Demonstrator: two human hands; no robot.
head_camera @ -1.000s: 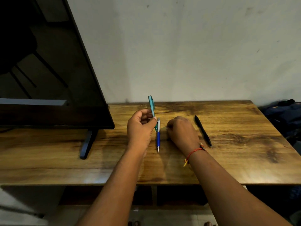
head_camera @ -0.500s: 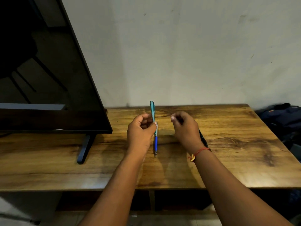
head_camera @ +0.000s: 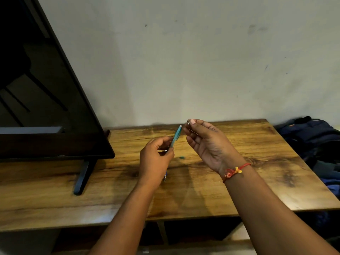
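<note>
I see left hand (head_camera: 156, 159) gripping teal pen (head_camera: 176, 136) over wooden table (head_camera: 261, 142), pen tilted toward right hand (head_camera: 207, 146), right fingertips pinching blurred thin piece (head_camera: 189, 123) just beside pen top, hands apart

1. Table (head_camera: 239, 190): wood, brown, strongly grained, with dark patches in the top. Its far edge meets the wall. Below the top is an open space split by 1 upright divider (head_camera: 162, 232).
2. Television (head_camera: 46, 107): black, screen dark, showing dim reflections. It stands on the left part of the table, set at an angle to the wall. 1 slim black foot (head_camera: 83, 176) shows, resting on the tabletop.
3. Wall (head_camera: 184, 61): pale, plain, with a few small dark specks and faint scuffs.
4. Bag (head_camera: 311, 133): dark blue, just beside the table's far right corner, against the wall.
5. Cloth heap (head_camera: 329, 173): dark blue and grey, lying below the bag, along the table's right edge.
</note>
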